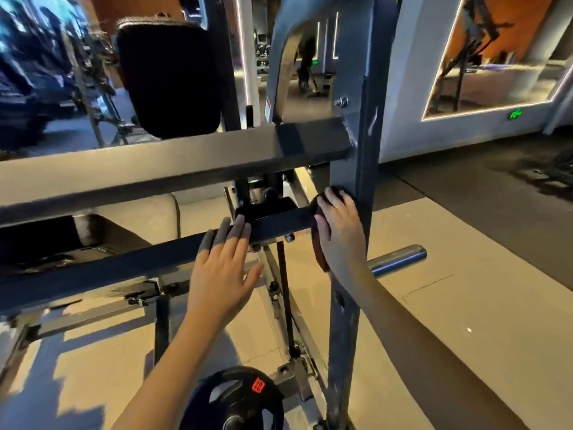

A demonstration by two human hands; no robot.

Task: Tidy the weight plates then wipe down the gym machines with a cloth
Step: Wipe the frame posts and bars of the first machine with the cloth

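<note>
Maroon crumpled cloth (318, 243), clamped in the grip of the right hand (339, 225), presses the grey steel upright (367, 135) mid-frame while the left hand (223, 268) lies flat, fingers straight: wiping looks barely underway.

Mostly hidden cloth (318, 249), perhaps, under right hand (338, 226), plate (238, 398) cropped
</note>
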